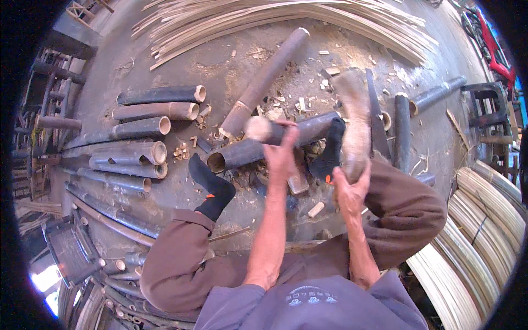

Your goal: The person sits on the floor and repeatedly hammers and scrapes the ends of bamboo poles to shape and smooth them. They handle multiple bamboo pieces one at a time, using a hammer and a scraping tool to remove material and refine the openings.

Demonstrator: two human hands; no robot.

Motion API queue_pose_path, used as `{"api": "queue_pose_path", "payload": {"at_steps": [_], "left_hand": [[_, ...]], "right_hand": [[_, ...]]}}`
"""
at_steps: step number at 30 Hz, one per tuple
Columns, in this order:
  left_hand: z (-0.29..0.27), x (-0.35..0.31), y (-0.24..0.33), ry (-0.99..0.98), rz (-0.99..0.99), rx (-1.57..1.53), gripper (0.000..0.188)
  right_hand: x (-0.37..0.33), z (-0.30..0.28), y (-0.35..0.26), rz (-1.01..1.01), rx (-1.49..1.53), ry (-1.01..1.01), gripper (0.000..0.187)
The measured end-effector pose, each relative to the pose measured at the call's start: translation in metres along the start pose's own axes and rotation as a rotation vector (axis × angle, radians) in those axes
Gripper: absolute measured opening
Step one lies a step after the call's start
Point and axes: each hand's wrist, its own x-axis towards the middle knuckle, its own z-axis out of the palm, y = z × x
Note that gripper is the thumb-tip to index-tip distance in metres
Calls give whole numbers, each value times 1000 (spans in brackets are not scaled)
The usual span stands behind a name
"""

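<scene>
Holds a short, dark, cylindrical piece with a pale round end in the left hand, fingers curled around it, above a dark, hollow bamboo tube on the grey floor. Cannot tell whether touching or apart there. Closes the right hand around the near end of a long, pale-brown, club-shaped wooden piece, blurred and pointing toward the far side. Bends both knees outward in brown cloth trousers, with the black-socked left foot just beside the tube's open left end and the black-socked right foot near its right end.

Shows just beyond the tube a long, brown bamboo pole, slanting away to the far right, among scattered pale wood chips. Has on the left a row of dark and brown bamboo lengths, mostly with cut ends toward the middle. Shows just right of the club-shaped piece a long, dark, flat, tapering piece, and farther right a dark, upright-looking bamboo length, actual tilt impossible to tell. Reveals at the far side a spread of long, pale, split strips, and at the near right thick bundles of pale strips.
</scene>
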Motion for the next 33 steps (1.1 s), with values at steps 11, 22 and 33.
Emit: {"api": "queue_pose_path", "payload": {"at_steps": [11, 22, 33], "left_hand": [[-101, -18, -39, 63, 38, -530, 31], [-90, -6, -58, 102, 91, -507, 33], [-93, -3, -54, 163, 77, -261, 27]], "right_hand": [[-106, 69, -10, -444, -210, -907, 86], [-116, 75, -34, -390, -338, -1030, 90], [-93, 93, -72, -510, -195, -991, 83]]}}
